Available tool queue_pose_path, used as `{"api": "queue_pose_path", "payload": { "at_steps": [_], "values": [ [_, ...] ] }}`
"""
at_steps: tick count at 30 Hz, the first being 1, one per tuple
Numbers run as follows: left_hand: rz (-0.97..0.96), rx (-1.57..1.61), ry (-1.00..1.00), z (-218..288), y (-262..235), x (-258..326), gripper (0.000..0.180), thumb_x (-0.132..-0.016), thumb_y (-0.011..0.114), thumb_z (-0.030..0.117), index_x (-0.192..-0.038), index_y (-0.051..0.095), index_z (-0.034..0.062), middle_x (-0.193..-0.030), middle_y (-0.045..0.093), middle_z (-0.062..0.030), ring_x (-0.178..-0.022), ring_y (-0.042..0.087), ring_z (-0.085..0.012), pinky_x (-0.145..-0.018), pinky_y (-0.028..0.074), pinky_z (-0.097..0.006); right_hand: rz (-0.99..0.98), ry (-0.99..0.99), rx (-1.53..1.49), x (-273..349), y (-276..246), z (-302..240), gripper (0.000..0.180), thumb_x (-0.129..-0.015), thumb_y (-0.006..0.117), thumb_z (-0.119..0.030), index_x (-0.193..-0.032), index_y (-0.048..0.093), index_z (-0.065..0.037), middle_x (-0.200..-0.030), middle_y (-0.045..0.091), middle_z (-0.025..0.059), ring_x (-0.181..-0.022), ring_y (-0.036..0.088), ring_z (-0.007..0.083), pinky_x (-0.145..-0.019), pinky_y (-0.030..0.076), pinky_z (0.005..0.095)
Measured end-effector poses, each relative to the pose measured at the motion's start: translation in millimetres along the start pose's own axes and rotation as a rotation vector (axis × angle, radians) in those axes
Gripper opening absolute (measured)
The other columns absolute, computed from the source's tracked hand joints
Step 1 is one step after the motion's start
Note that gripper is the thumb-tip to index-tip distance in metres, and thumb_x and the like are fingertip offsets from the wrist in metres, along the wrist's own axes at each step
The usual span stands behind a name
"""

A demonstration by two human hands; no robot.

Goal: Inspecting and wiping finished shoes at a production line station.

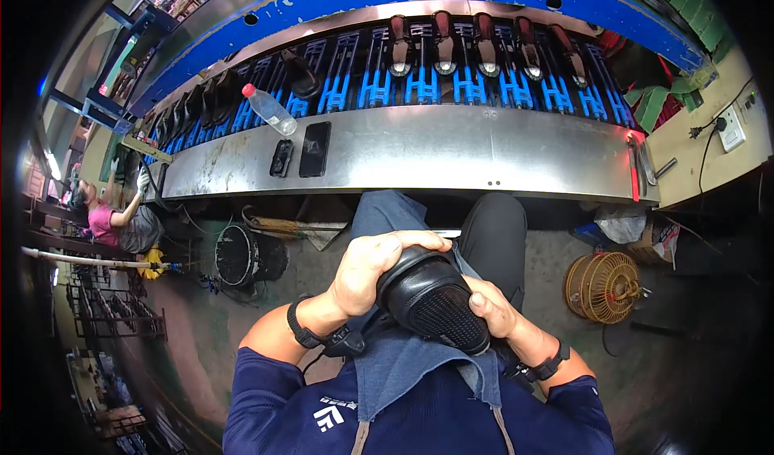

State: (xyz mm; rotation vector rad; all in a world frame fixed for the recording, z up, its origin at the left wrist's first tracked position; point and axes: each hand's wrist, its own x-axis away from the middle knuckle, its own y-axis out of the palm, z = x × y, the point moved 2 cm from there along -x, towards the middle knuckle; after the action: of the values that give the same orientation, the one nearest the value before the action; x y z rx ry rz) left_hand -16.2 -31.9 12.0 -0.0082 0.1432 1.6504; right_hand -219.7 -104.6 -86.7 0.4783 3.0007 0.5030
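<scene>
A black leather shoe [435, 302] with a perforated upper rests over my lap, on a blue denim apron [383, 374]. My left hand [375, 265] is wrapped round its far left side, fingers over the dark rounded end. On the right side my right hand [492, 306] grips the shoe near its perforated part, thumb on top. A thin pale metal strip [447, 233] shows just beyond my left fingertips; I cannot tell what it is or whether it is held. The shoe's underside and some right fingers are hidden.
A steel-edged conveyor [403, 144] with blue slats carries several dark shoes [443, 43]. On its ledge are a bottle [270, 110], a phone [314, 148] and a small black item [281, 157]. A basket [603, 287], a bucket [235, 255] and a co-worker [105, 217] are around me.
</scene>
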Motion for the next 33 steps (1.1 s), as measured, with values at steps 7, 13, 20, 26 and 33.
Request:
{"api": "queue_pose_path", "payload": {
  "at_steps": [7,13,20,26,33],
  "values": [
    [-0.003,-0.042,0.015,-4.3,-1.1,1.2,0.055,-0.1,0.038,0.034,-0.116,0.066,-0.0104,-0.118,0.066,-0.029,-0.115,0.062,-0.0396,-0.105,0.045,-0.048,0.027,-0.022,0.004,-2.8,-1.6,2.6,0.066,-0.099,0.045,-0.054,-0.122,0.058,0.006,-0.1,0.068,0.0107,-0.091,0.063,0.0145,-0.08,0.049,0.0292],
    [-0.009,-0.031,0.013,-3.0,1.2,3.7,0.056,-0.1,0.038,0.036,-0.116,0.065,-0.0107,-0.117,0.066,-0.0288,-0.116,0.062,-0.0396,-0.106,0.044,-0.048,0.058,-0.008,-0.005,-2.3,1.0,10.3,0.06,-0.099,0.047,-0.054,-0.11,0.06,0.004,-0.083,0.061,0.0024,-0.075,0.053,0.0067,-0.065,0.042,0.0237],
    [-0.034,-0.056,-0.033,-5.3,4.3,12.5,0.058,-0.1,0.038,0.038,-0.118,0.064,-0.0106,-0.122,0.064,-0.0289,-0.118,0.061,-0.0385,-0.107,0.043,-0.046,0.046,0.01,-0.031,7.1,-5.9,25.4,0.061,-0.097,0.049,-0.054,-0.11,0.061,0.004,-0.075,0.053,-0.0018,-0.066,0.045,0.0055,-0.059,0.036,0.0249],
    [-0.048,-0.046,-0.069,0.3,16.7,28.1,0.055,-0.102,0.038,0.032,-0.136,0.05,-0.0095,-0.139,0.055,-0.0252,-0.123,0.059,-0.0351,-0.108,0.042,-0.041,0.04,0.027,-0.069,12.2,-2.4,25.6,0.07,-0.095,0.052,-0.059,-0.119,0.061,0.006,-0.074,0.05,-0.0025,-0.063,0.042,0.0053,-0.057,0.034,0.0244],
    [-0.127,-0.654,0.254,17.7,17.2,16.6,0.074,-0.079,0.079,0.009,-0.142,0.043,-0.007,-0.139,0.051,-0.033,-0.128,0.055,-0.0431,-0.106,0.045,-0.044,0.108,-0.014,-0.036,7.8,-13.5,16.2,0.07,-0.098,0.047,-0.059,-0.12,0.061,0.006,-0.098,0.065,0.0067,-0.087,0.059,0.0119,-0.077,0.046,0.0273]
  ]
}}
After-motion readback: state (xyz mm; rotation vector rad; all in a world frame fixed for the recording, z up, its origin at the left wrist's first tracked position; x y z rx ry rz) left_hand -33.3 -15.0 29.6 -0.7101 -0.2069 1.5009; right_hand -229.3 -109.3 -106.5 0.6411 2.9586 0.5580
